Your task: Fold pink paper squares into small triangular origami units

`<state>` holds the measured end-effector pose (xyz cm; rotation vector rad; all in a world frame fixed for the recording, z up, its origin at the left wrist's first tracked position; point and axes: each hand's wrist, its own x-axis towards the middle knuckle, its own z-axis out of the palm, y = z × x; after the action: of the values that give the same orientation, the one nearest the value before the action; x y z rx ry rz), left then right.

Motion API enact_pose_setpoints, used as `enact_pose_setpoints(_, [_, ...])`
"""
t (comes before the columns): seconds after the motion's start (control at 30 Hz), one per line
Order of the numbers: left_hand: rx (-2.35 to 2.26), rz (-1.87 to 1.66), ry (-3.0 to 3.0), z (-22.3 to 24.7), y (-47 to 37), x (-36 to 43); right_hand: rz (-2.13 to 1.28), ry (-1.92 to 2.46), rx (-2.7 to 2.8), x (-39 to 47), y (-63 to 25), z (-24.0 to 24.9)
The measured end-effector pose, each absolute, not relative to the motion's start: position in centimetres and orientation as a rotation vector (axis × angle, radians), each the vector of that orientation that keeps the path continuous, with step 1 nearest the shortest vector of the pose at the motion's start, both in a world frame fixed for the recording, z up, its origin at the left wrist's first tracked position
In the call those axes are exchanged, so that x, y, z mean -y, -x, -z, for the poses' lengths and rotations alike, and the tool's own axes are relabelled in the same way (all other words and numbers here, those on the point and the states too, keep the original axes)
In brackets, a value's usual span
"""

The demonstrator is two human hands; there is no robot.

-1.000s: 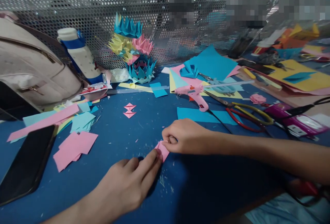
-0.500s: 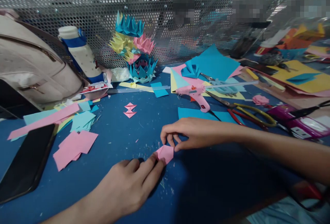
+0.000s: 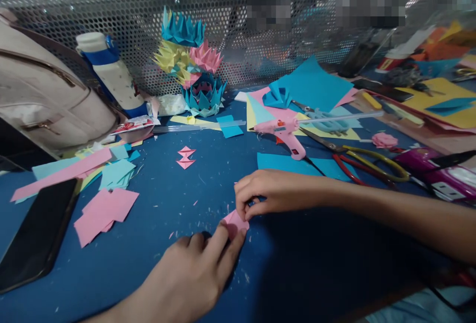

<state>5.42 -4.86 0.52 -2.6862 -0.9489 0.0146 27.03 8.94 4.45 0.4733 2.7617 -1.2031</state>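
Observation:
A small pink paper (image 3: 235,225), partly folded, lies on the blue table between my hands. The fingers of my left hand (image 3: 199,266) press its left and lower edges against the tabletop. My right hand (image 3: 256,196) pinches the upper right edge between thumb and fingertips, which hide that corner. Two small folded pink paper pieces (image 3: 185,157) lie farther back, points meeting. A stack of pink paper squares (image 3: 106,215) sits to the left, with light-blue squares (image 3: 117,174) behind it.
A black phone (image 3: 39,233) and a backpack (image 3: 55,95) are at left, near a bottle (image 3: 111,77). Folded paper flowers (image 3: 204,95) stand at the back. A pink glue gun (image 3: 284,134), scissors (image 3: 334,147) and a purple device (image 3: 439,174) lie beyond my right arm.
My right hand has moved slightly down and left, its thumb and fingers now closed on the paper's upper right edge. Left fingers still hold the paper down. The camera view has shifted slightly.

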Motion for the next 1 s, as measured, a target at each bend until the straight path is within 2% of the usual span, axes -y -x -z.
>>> enact_pose_setpoints(0.47, [0.931,-0.172,2.663,-1.1,-5.8,5.0,1.097,-0.607,-2.917,-7.5,-27.4,-3.1])
enact_pose_setpoints(1.0, [0.949,-0.193,2.693,-1.0,-5.9,4.9,1.004,-0.655,-2.980,-7.0,-27.4,-2.8])
